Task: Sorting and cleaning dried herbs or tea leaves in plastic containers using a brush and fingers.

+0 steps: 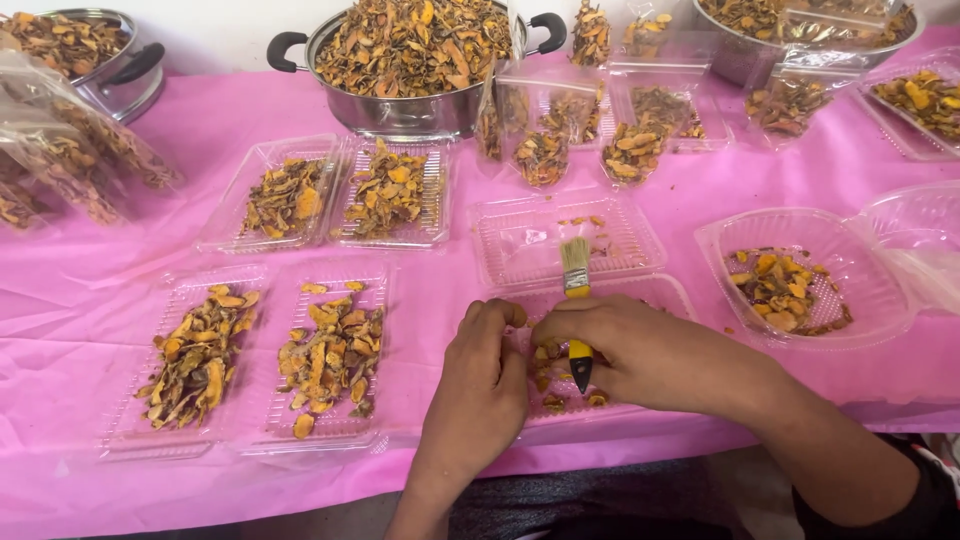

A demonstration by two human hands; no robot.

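Over a pink-covered counter [80,300], the right hand [640,350] grips a small yellow-handled brush [576,300] while the left hand [485,375], fingers curled, pinches dried orange slices [548,372] in a clear clamshell tray [665,292]. Light strokes with each piece held steady would likely serve best. Both hands hide much of that tray's contents.

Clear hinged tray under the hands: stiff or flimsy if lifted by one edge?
Likely flimsy: the clear tray looks like thin ribbed plastic, so it would probably flex. Probably light, holding only a few dried slices. Loose slices may slide if tilted, and the open lid could flop.
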